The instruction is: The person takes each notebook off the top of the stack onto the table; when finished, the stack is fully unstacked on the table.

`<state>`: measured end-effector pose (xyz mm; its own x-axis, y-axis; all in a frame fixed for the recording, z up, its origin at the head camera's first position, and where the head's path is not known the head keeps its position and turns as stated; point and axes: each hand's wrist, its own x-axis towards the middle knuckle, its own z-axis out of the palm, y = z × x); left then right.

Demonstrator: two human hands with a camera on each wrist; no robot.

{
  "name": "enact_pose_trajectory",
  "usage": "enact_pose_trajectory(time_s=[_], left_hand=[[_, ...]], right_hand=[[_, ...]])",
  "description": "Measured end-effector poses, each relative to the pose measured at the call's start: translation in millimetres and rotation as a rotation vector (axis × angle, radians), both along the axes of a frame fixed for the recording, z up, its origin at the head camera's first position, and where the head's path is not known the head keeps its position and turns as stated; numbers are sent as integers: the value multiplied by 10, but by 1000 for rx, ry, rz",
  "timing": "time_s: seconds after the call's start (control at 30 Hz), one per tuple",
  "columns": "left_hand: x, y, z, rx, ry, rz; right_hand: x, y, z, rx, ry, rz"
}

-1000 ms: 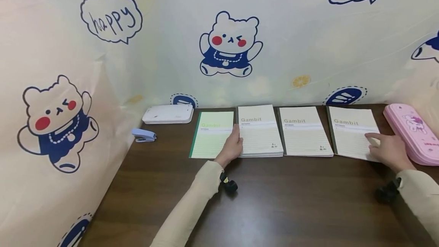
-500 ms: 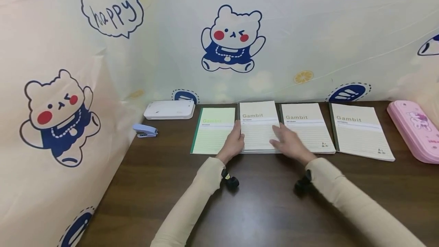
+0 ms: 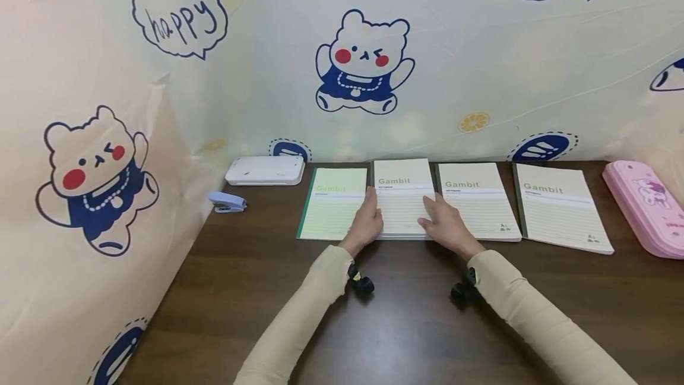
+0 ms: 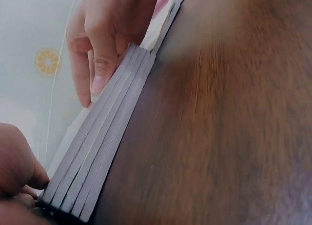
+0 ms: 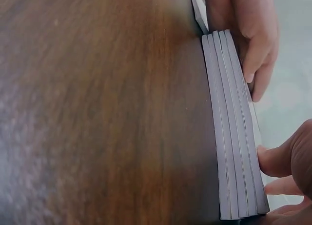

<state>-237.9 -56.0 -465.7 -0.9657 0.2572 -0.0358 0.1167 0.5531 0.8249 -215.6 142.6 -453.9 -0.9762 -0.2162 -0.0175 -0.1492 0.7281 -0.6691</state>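
Observation:
Both hands flank a short stack of Gambit notebooks [image 3: 403, 212] in the head view. My left hand [image 3: 366, 218] rests along the stack's dark spine, fingers extended. Opposite it, my right hand [image 3: 446, 224] touches the right edge with spread, mostly straight fingers; its thumb lies at the top cover. In the left wrist view, the page edges of the stack [image 4: 97, 137] show several notebooks lying nearly flush. A green notebook [image 3: 331, 210] lies left of the stack. To the right are a cream notebook [image 3: 475, 210] and, farther over, another cream notebook [image 3: 566, 218], slightly turned.
A white case [image 3: 264, 171] lies at the table's back left, with a blue stapler [image 3: 228, 201] in front of it. The pink pencil case [image 3: 646, 207] is at the far right. A printed curtain [image 3: 256, 64] hangs behind the brown table [image 3: 417, 325].
My right hand has left the rightmost notebook and moved left to the right edge of the stack. My left hand has stayed at the stack's spine.

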Motion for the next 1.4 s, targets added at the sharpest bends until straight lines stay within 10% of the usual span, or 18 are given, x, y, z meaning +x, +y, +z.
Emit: enact_pose_trajectory(time_s=[0.2, 0.53, 0.93, 1.07, 1.4], left_hand=[[14, 81, 119, 4, 69, 40], [-6, 243, 311, 149, 38, 297], [-14, -112, 286, 319, -48, 384], [333, -561, 342, 339, -58, 444], [1910, -1374, 294, 236, -199, 508]], right_hand=[[-12, 7, -15, 12, 24, 1], [-6, 9, -17, -21, 11, -12], [9, 94, -77, -24, 20, -46], [15, 72, -90, 6, 23, -36], [-32, 115, -52, 34, 63, 0]])
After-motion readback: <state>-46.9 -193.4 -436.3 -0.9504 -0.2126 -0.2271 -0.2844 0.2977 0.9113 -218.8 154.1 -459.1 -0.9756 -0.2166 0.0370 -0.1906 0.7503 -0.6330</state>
